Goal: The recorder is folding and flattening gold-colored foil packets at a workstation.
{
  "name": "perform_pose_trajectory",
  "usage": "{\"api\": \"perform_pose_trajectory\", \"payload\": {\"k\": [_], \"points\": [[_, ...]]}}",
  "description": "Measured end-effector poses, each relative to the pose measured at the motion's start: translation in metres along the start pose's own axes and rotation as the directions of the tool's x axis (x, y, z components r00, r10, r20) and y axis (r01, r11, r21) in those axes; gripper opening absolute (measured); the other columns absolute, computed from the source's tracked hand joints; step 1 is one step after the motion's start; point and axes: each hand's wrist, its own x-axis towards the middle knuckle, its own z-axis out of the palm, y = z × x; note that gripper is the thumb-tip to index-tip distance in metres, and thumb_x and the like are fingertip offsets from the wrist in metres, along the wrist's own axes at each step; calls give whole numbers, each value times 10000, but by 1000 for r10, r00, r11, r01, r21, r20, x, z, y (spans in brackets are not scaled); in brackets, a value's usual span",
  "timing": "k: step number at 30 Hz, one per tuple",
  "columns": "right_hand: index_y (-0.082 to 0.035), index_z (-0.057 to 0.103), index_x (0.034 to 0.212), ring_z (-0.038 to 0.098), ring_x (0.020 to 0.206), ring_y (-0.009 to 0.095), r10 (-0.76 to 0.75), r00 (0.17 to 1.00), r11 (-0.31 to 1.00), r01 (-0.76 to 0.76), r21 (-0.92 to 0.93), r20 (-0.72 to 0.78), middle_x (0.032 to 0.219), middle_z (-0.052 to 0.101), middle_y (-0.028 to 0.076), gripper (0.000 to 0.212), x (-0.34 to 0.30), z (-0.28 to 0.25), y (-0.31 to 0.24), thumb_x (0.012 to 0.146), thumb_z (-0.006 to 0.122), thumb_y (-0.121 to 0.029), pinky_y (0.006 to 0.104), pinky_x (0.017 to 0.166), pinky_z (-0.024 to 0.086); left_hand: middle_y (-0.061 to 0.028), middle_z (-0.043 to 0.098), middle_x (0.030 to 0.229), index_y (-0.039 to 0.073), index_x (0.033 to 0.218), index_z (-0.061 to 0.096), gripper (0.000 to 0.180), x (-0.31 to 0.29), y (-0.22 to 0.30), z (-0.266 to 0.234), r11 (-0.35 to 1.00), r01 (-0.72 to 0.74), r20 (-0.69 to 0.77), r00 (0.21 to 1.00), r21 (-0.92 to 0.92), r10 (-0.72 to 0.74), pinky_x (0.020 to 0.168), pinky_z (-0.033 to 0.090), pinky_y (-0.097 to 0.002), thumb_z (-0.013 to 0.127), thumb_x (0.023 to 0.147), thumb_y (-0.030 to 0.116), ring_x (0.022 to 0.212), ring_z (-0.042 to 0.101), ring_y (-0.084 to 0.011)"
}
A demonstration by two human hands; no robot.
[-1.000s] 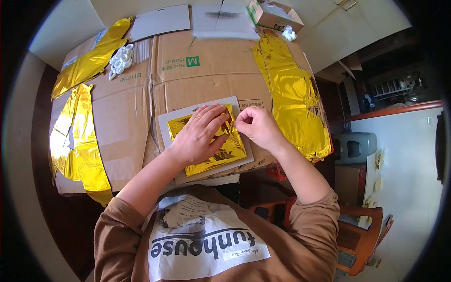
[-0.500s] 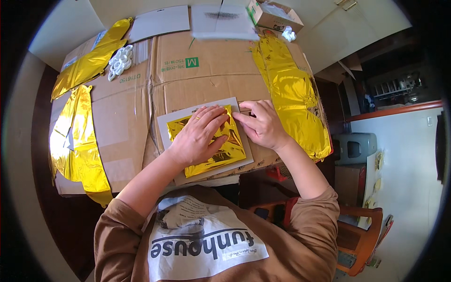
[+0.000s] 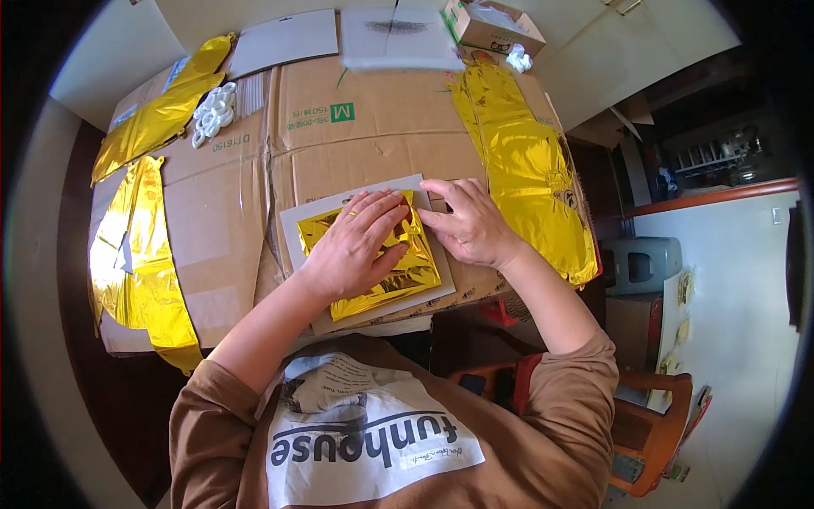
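Observation:
A folded gold foil balloon (image 3: pixel 394 288) lies on a light grey card (image 3: pixel 443 280) near the front edge of the cardboard-covered table. Flat across the foil rests my left hand (image 3: pixel 354 246), its fingers stretched out and pressing down; it hides the middle of the foil. At the card's upper right edge is my right hand (image 3: pixel 476 222). Its thumb and index finger are apart, both pointing left to the card's edge, while the other fingers curl under and are partly hidden. I see nothing held between them.
Gold foil balloons lie flat on the right (image 3: pixel 530 170), far left (image 3: pixel 165 110) and near left (image 3: pixel 140 254). White rings (image 3: pixel 214 113) are heaped beside them. A grey board (image 3: pixel 284 42), a translucent sheet (image 3: pixel 398 38) and an open carton (image 3: pixel 496 25) line the back.
My right index finger has lifted away from the thumb, so the gap between them is wider. My left hand stays flat on the foil. The whole view has shifted slightly.

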Motion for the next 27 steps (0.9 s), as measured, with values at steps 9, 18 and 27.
{"api": "perform_pose_trajectory", "payload": {"k": [9,18,27], "points": [[-88,692,1165,527,1212,338,46,998,998,-43,55,-50,1435,513,122,320,-3,7,-1,846,713,-97,452,1039,424,-214,555,1421,-11,1382,538,544,-1,0,0,1000,1,12,1000,16,-1,1201,328,-518,700,912,212,1370,490,-384],[-74,683,1144,499,1261,350,28,1000,998,-27,53,-7,1473,485,137,306,-3,10,-3,842,711,-110,454,1076,411,-210,555,1423,-11,1380,541,539,0,-1,1,1000,-3,17,1000,29,3,1204,324,-516,698,915,212,1376,487,-378],[-94,718,1119,507,1287,346,16,998,995,-9,95,-68,1453,526,136,283,-1,2,1,842,678,-53,439,1098,424,-202,548,1435,-9,1387,542,536,-1,0,1,999,0,31,1000,41,-1,1205,320,-519,684,927,228,1384,479,-376]]}}
